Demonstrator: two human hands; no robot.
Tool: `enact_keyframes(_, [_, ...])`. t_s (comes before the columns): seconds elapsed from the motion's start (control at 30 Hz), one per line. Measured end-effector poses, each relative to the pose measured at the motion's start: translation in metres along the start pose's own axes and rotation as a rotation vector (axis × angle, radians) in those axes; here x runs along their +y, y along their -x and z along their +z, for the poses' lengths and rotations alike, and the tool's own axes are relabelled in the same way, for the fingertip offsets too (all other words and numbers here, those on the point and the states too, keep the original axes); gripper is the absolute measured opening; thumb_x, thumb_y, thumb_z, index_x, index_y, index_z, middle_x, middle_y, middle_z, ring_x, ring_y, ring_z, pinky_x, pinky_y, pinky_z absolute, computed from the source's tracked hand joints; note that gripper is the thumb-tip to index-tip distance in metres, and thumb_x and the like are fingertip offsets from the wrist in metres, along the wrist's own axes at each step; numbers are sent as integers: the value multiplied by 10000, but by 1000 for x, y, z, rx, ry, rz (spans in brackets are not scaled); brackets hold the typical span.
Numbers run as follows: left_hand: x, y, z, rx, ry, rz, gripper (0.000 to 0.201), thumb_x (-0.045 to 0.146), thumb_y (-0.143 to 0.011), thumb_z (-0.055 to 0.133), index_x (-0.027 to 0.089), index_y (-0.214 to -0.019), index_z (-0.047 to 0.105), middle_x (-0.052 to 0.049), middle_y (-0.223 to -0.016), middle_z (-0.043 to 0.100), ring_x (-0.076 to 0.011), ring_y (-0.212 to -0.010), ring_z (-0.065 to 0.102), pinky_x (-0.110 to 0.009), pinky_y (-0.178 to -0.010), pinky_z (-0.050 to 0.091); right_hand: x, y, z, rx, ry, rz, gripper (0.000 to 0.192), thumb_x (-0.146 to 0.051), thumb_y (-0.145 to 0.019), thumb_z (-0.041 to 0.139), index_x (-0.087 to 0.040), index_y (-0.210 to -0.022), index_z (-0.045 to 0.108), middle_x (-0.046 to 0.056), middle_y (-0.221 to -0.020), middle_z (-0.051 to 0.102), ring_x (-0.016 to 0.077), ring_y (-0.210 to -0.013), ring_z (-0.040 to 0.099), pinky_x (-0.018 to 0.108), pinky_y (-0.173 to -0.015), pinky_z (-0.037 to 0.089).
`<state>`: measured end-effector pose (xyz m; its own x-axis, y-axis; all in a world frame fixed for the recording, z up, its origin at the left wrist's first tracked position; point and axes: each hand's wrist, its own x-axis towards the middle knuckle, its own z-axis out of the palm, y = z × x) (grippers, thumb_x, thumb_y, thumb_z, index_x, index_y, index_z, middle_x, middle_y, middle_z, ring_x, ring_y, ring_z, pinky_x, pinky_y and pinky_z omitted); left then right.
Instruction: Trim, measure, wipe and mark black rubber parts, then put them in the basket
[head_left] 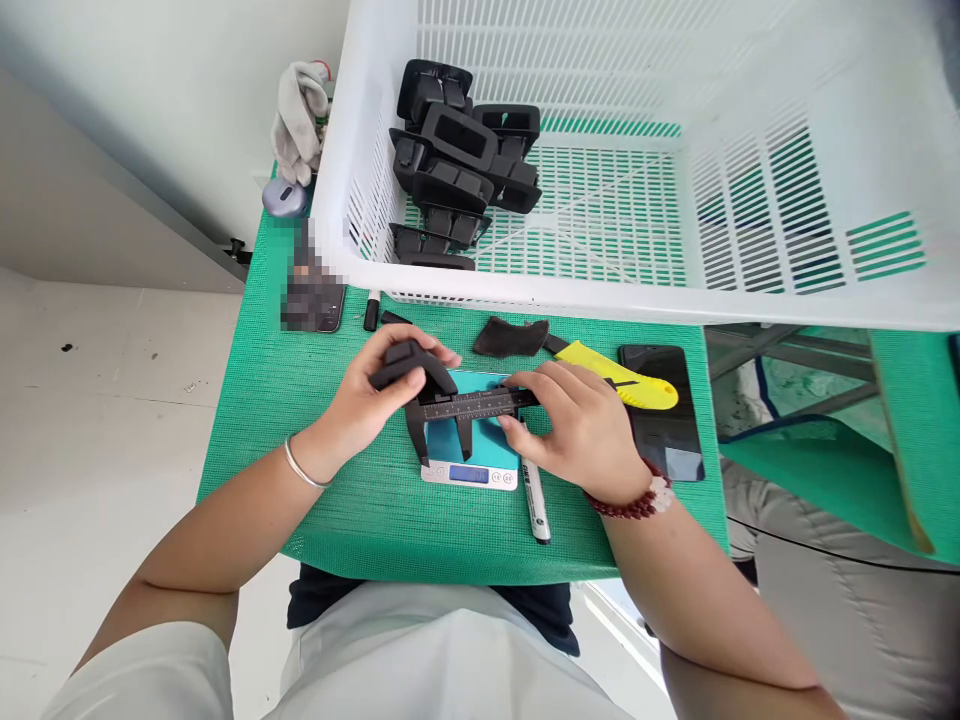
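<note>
My left hand point(367, 395) grips a black plastic part point(409, 365) between thumb and fingers. In my right hand point(577, 425) is a black caliper point(480, 403), held by its beam with the jaws pointing down toward me and spread apart. The caliper's left end meets or overlaps the lower edge of the part; whether they touch I cannot tell. Beneath both lies a small digital scale point(439, 474) with a blue-green top and a lit display too small to read. A white marker point(535, 495) rests beside the scale, below my right hand.
A white plastic basket point(600, 300) with several black parts point(457, 140) stands at the back. On the green table cover point(285, 400) are a yellow-handled cutter point(652, 388), a dark phone point(679, 440), a black scrap point(511, 337) and a black-capped marker point(372, 310). Grey gloves point(298, 120) lie back left.
</note>
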<state>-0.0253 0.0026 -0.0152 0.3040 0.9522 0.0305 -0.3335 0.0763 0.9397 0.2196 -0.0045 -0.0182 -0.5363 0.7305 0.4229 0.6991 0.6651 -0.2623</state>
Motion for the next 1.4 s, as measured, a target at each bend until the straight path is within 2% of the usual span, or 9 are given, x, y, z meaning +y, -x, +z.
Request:
enact_keyframes(0.17, [0, -2, 3, 31, 201, 1, 233, 429, -916, 607, 277, -1046, 486, -45, -1242, 652, -247, -1343, 519, -475, -1079, 456, 3, 1, 0, 26, 22, 27, 360, -496, -920, 564, -143, -878, 625, 49, -708, 615, 172, -648, 542, 291, -595, 396])
enact_keyframes(0.37, [-4, -1, 3, 33, 88, 0, 300, 543, -926, 526, 298, -1084, 459, -45, -1315, 604, -210, -1118, 654, -441, -986, 525, 2, 3, -7, -22, 74, 136, 560, -624, -956, 369, -187, -662, 561, 14, -546, 525, 136, -499, 436, 289, -507, 268])
enact_keyframes(0.5, [-4, 1, 1, 7, 10, 70, 304, 524, -936, 515, 285, -1120, 470, -74, -1297, 605, -216, -1147, 636, -440, -982, 527, -2, 2, -8, -48, 49, 156, 544, -593, -962, 344, -197, -625, 505, -6, -496, 461, 126, -463, 402, 281, -474, 240])
enact_keyframes(0.63, [-4, 2, 1, 13, -56, 113, 272, 451, -911, 599, 270, -1091, 504, -78, -1264, 619, -245, -1201, 617, -469, -1036, 491, -4, 3, -5, -32, 18, 165, 488, -576, -951, 377, -191, -704, 547, -5, -513, 508, 129, -456, 441, 278, -465, 249])
enact_keyframes(0.77, [-4, 4, 3, -37, 4, 72, 411, 569, -849, 627, 272, -1100, 495, -85, -1311, 584, -262, -1173, 634, -479, -1017, 507, -3, 5, -4, -10, -16, 143, 375, -503, -956, 389, -181, -881, 567, 5, -584, 581, 147, -476, 511, 274, -464, 310])
enact_keyframes(0.87, [-1, 5, 6, -37, 84, 7, 515, 709, -822, 539, 265, -1080, 503, -88, -1306, 585, -281, -1202, 609, -490, -1006, 515, -2, 5, -3, -1, -67, 82, 302, -418, -953, 408, -169, -1071, 530, 20, -675, 637, 171, -537, 587, 277, -480, 389])
enact_keyframes(1.0, [4, 5, 10, -17, 160, -55, 536, 748, -847, 445, 251, -1028, 531, -84, -1264, 616, -286, -1215, 591, -526, -1060, 469, -2, 6, -2, 48, -109, 18, 340, -330, -943, 418, -184, -1250, 432, 71, -885, 685, 202, -663, 654, 314, -550, 495])
enact_keyframes(1.23, [7, 5, 12, -24, 181, -83, 536, 753, -848, 439, 253, -1011, 548, -77, -1251, 639, -307, -1230, 593, -549, -1045, 473, -3, 8, -2, 32, -158, 0, 377, -236, -926, 387, -207, -1301, 374, 74, -955, 654, 193, -643, 608, 321, -518, 471])
enact_keyframes(1.4, [9, 3, 10, -95, 230, -118, 400, 615, -914, 449, 247, -1038, 545, -92, -1288, 646, -322, -1207, 625, -580, -1059, 449, -3, 8, -1, 49, -162, -13, 345, -228, -922, 378, -198, -1264, 406, 71, -932, 651, 188, -651, 615, 312, -527, 474])
